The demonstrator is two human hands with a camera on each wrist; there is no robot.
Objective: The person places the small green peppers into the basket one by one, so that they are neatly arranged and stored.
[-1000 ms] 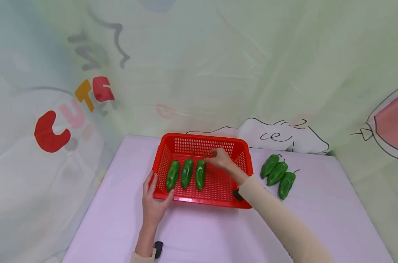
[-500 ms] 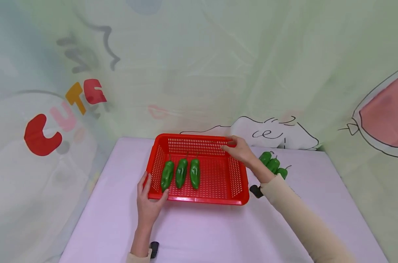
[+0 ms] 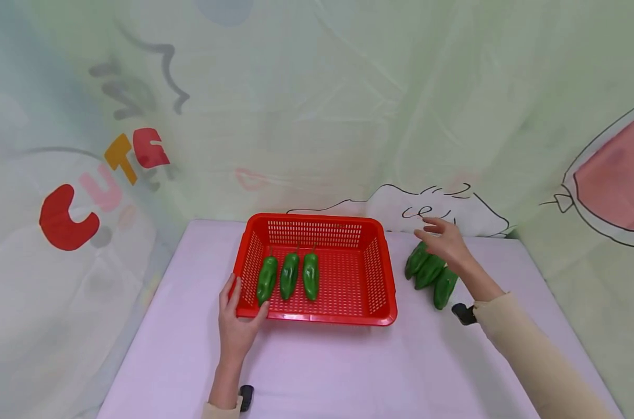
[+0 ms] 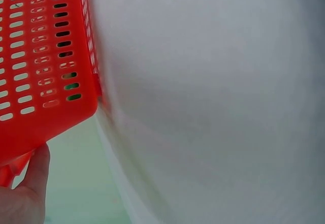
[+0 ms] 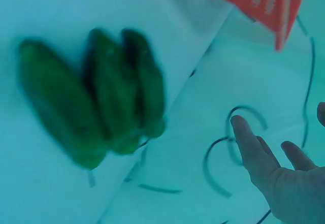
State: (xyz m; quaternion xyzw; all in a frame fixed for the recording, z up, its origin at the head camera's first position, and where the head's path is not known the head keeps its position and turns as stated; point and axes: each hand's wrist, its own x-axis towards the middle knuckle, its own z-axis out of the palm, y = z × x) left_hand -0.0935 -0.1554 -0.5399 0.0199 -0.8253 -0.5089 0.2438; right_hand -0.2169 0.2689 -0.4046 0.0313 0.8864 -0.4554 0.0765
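Observation:
A red plastic basket with slotted walls stands on the table. Inside its left half, three green chili peppers lie side by side with their stems pointing away. At the basket's near left corner, my left hand holds the rim, fingers along the left side and thumb at the front. The left wrist view catches one digit against the basket's red wall. To the right of the basket, my right hand hovers with nothing in it over three more green chili peppers, partly covering them; they appear blurred in the right wrist view.
White cloth covers the table. A pale printed curtain hangs behind and along both sides, meeting the table's far edge just past the basket. Dark wrist devices are strapped at both sleeves.
From above the third pepper in the basket, my right hand has moved right, out past the basket's rim to the peppers on the table. The left hand stays at the corner.

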